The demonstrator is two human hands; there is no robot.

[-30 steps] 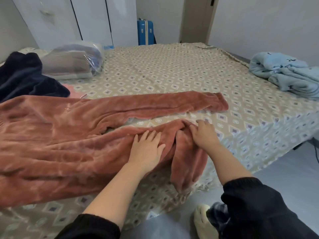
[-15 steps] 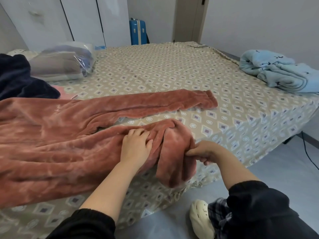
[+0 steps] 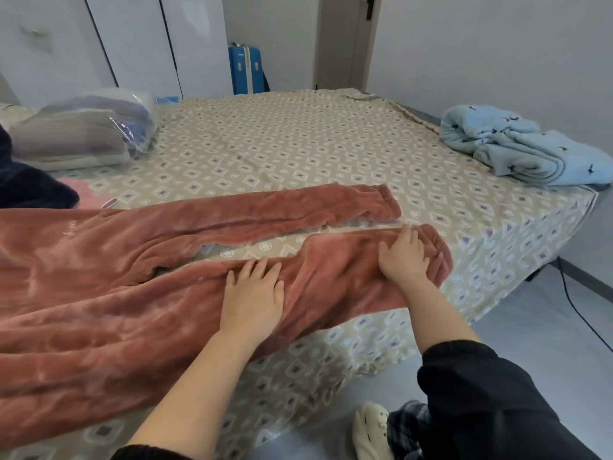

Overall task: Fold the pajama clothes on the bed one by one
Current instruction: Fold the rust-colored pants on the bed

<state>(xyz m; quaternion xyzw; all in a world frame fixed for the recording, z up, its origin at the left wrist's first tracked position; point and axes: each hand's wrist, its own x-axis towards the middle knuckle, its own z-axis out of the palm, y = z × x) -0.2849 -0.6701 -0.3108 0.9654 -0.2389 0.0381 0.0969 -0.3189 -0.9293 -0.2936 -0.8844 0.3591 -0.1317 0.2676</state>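
Pajama pants: your rust fleece pants lie spread along the near edge of the bed, legs pointing right.
Left hand: your left hand lies flat, fingers straight, on the nearer leg.
Right hand: your right hand lies flat by that leg's cuff.
Beyond: a light blue garment lies bundled at the bed's right.

A pair of pajama pants lies across the near left of the bed, with both legs running toward the right edge, one behind the other. The left hand rests flat on the nearer leg and the right hand on its cuff. A rolled bundle of clothes sits at the right edge. Bagged bedding lies far left, with a heap of clothing before it. A suitcase stands behind the far edge.
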